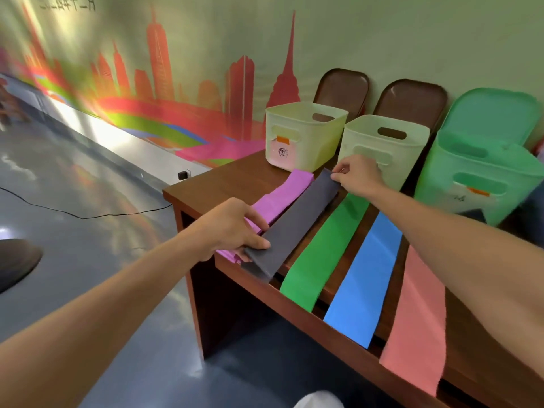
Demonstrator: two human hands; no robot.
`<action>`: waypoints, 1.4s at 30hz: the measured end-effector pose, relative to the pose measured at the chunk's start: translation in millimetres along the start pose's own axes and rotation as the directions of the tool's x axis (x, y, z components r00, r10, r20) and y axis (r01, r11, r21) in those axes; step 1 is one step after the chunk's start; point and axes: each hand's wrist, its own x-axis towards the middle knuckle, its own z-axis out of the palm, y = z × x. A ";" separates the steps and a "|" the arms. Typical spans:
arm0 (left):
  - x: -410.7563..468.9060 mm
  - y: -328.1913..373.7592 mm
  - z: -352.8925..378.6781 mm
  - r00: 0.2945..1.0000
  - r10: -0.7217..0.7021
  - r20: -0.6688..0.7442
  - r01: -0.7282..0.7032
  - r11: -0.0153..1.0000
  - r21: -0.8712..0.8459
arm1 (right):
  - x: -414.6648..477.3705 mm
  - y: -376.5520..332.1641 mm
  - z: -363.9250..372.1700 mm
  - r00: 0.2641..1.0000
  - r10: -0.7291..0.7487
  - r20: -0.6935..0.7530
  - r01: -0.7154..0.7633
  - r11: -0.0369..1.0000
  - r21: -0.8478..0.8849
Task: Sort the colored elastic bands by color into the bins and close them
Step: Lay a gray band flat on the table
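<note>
A dark grey band (pixel 297 219) lies stretched across the brown table (pixel 212 187). My left hand (pixel 232 228) pinches its near end, and my right hand (pixel 357 176) pinches its far end. A purple band (pixel 282 192) lies under and left of it. To the right, a green band (pixel 321 251), a blue band (pixel 368 278) and a pink band (pixel 418 316) hang over the table's front edge. Two pale yellow bins (pixel 303 136) (pixel 382 148) and a green bin (pixel 471 178) stand open at the back.
A green lid (pixel 491 113) leans behind the green bin. Two brown lids (pixel 341 86) (pixel 412 98) lean on the wall behind the yellow bins. Left of the table is grey floor with a black cable (pixel 88 216).
</note>
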 end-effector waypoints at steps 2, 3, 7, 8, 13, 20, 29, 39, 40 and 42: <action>3.7 -1.2 0.2 1.000 -0.003 -0.008 0.004 0.999 0.053 | 0.1 0.9 8.7 0.999 0.002 0.032 -0.001 1.000 -0.027; 5.5 -1.6 0.5 1.000 -0.003 -0.008 0.004 0.997 0.077 | 1.4 2.8 13.6 0.999 -0.007 0.043 0.009 0.999 -0.036; 10.4 -0.7 3.5 1.000 0.021 -0.011 -0.018 0.977 0.211 | 2.3 7.9 26.7 0.997 -0.014 0.075 0.016 1.000 -0.019; 11.6 0.4 4.8 0.999 0.032 -0.017 -0.027 0.967 0.254 | 3.0 8.3 28.5 0.997 -0.016 0.071 0.018 1.000 -0.024; 15.3 3.4 8.5 0.995 0.075 -0.067 -0.041 0.910 0.413 | 5.3 7.7 32.7 0.998 -0.035 0.044 0.038 0.997 -0.065; 13.8 2.1 12.4 0.967 0.209 -0.143 -0.092 0.817 0.569 | 1.5 0.2 32.9 0.996 -0.082 0.024 0.085 0.961 -0.262; -0.5 18.4 21.8 0.900 0.419 -0.118 -0.312 0.810 0.496 | -42.2 7.2 -26.7 0.985 -0.159 0.063 0.171 0.932 -0.318; -33.6 85.3 91.7 0.857 0.511 -0.068 -0.493 0.852 0.176 | -138.8 51.3 -133.5 0.973 -0.020 0.229 0.080 0.964 -0.254; -36.6 92.6 102.0 0.850 0.525 -0.052 -0.511 0.844 0.162 | -147.6 56.6 -140.4 0.976 -0.011 0.218 0.065 0.968 -0.243; -41.5 106.5 121.1 0.834 0.551 -0.020 -0.544 0.829 0.132 | -165.8 69.1 -155.1 0.982 0.001 0.188 0.043 0.972 -0.230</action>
